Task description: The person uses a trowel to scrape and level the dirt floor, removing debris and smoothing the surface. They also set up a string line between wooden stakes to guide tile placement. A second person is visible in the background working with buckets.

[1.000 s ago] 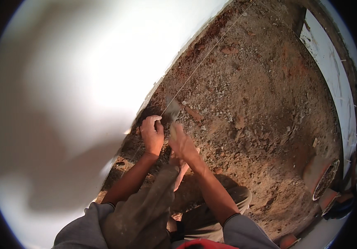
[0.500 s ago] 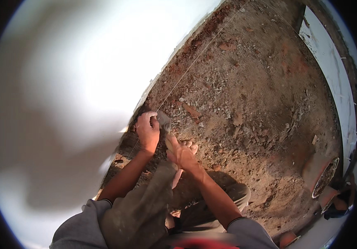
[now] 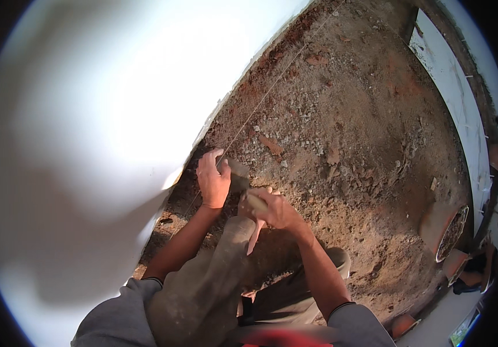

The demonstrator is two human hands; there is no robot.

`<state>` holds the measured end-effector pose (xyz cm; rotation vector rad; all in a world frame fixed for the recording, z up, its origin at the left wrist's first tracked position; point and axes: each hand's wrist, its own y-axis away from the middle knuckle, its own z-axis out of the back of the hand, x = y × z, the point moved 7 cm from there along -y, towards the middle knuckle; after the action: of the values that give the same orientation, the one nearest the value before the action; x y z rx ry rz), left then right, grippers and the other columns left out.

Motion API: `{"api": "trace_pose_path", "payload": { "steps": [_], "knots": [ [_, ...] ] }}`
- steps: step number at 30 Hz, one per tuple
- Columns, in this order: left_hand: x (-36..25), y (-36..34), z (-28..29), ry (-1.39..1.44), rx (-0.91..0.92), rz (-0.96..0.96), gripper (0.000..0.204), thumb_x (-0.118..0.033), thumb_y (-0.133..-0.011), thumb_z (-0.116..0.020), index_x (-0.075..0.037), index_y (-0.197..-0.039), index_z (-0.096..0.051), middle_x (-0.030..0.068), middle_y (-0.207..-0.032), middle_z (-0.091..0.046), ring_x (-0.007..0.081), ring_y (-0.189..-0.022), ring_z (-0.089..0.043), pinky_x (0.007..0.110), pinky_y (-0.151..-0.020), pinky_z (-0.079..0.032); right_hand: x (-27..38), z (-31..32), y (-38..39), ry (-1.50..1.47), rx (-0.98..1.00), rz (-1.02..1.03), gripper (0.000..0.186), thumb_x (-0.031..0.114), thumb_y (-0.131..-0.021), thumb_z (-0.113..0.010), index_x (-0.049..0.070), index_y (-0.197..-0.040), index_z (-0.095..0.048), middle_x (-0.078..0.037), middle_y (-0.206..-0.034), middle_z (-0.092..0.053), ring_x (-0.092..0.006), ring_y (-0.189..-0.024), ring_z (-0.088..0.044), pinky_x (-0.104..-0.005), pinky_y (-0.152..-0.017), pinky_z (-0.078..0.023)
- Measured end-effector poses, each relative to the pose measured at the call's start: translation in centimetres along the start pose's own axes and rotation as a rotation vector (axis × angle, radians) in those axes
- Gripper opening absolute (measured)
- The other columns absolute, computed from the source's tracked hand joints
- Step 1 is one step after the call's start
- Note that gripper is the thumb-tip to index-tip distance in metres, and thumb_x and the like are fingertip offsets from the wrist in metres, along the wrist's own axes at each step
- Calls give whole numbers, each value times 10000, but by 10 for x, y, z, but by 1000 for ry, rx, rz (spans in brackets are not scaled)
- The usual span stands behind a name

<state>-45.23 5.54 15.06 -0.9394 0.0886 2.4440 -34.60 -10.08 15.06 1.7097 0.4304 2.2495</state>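
My left hand (image 3: 213,182) is at the foot of the white wall, its fingers curved and its thumb apart from them. A thin string (image 3: 243,125) stretched along the ground passes by its fingertips. My right hand (image 3: 279,209) is wrapped around the pale handle of a trowel (image 3: 236,176). The trowel's grey blade is blurred and lies just right of my left thumb, over the soil. Below my right hand a pinkish strip (image 3: 254,237) shows, its kind unclear.
The white wall (image 3: 116,104) rises close on my left. Rough soil (image 3: 364,133) with small stones spreads to the right. A clay pipe (image 3: 448,231) lies at the right, near a long white slab (image 3: 454,87). My bent knee (image 3: 237,231) is below my hands.
My right hand has moved slightly right with the trowel, and the blade has shifted. My left thumb and fingers have spread further apart beside the string. The view has tilted a little.
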Motion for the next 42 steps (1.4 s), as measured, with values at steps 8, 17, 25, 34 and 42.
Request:
{"api": "trace_pose_path", "payload": {
  "steps": [8, 17, 25, 34, 42],
  "knots": [
    [20, 89, 28, 17, 56, -118, 279, -60, -930, -667, -22, -1201, -616, 186, -1235, -635, 402, -1171, -588, 524, -1037, -446, -28, -13, -37, -53, 19, -158, 570, 283, -907, -652, 105, -1437, -542, -207, -1143, -719, -321, -924, -739, -453, -823, -582],
    [80, 210, 6, -192, -109, 138, 490, -324, -1020, -664, -35, -1397, -545, 248, -1627, -349, 466, -1495, -338, 616, -1174, -343, -43, 15, -53, 136, -120, -39, 638, 334, -894, -705, 102, -1457, -513, -209, -1224, -696, -330, -998, -731, -456, -884, -591],
    [109, 211, 16, -311, 155, 325, 723, -446, -1072, -536, -36, -1632, -332, 235, -1732, -193, 470, -1590, -162, 600, -1265, -225, -15, -18, -39, 229, -116, -125, 693, 378, -924, -673, 125, -1546, -499, -245, -1278, -708, -377, -1069, -727, -487, -941, -577],
    [112, 136, 10, -280, -49, 138, 592, -326, -1071, -539, -110, -1610, -426, 163, -1723, -279, 392, -1599, -221, 565, -1268, -250, -17, -45, -18, 438, -106, 117, 634, 330, -898, -640, 199, -1513, -555, -172, -1302, -734, -374, -1054, -747, -476, -972, -598],
    [93, 209, 31, -213, -3, -6, 527, -252, -1057, -567, -55, -1542, -509, 209, -1673, -366, 452, -1540, -333, 597, -1216, -321, -37, -7, 115, -13, -398, -187, 623, 343, -966, -649, 59, -1509, -540, -162, -1066, -711, -215, -790, -697, -369, -647, -590]
  ]
}}
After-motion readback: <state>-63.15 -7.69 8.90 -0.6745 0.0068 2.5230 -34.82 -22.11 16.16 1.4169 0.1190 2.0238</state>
